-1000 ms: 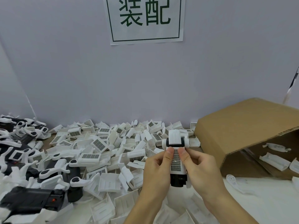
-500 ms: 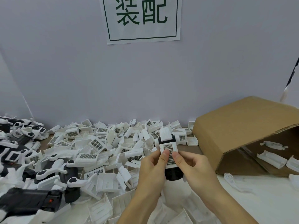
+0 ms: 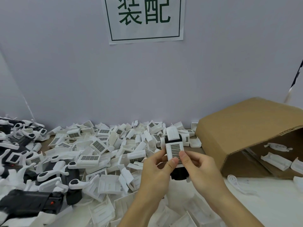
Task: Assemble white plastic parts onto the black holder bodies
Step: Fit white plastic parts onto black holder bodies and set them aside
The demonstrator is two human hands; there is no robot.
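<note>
White plastic, a small grid-faced part (image 3: 175, 152), sits against the front of the black holder (image 3: 177, 172) that both hands hold up above the surface (image 3: 270, 202). The left hand (image 3: 157, 171) curls round the holder's near side with its thumb pressing the lower edge of the grid face; the right hand (image 3: 199, 167) pinches the opposite side, thumb on the same face, fingers wrapped behind. Whether the part has clicked home cannot be told; its top edge looks level with the black band above it. The risk, as I judge it, is uneven thumb pressure: pushing harder on one side could tilt the part so that a clip seats crooked or snaps. With both thumbs low on the face, the upper end might stay proud. If the grip behind the holder loosens, the piece could drop into the heap of loose white parts (image 3: 101, 145) to the left of the left hand. A cardboard box (image 3: 242, 128) lies on its side to the right of the right hand.
</note>
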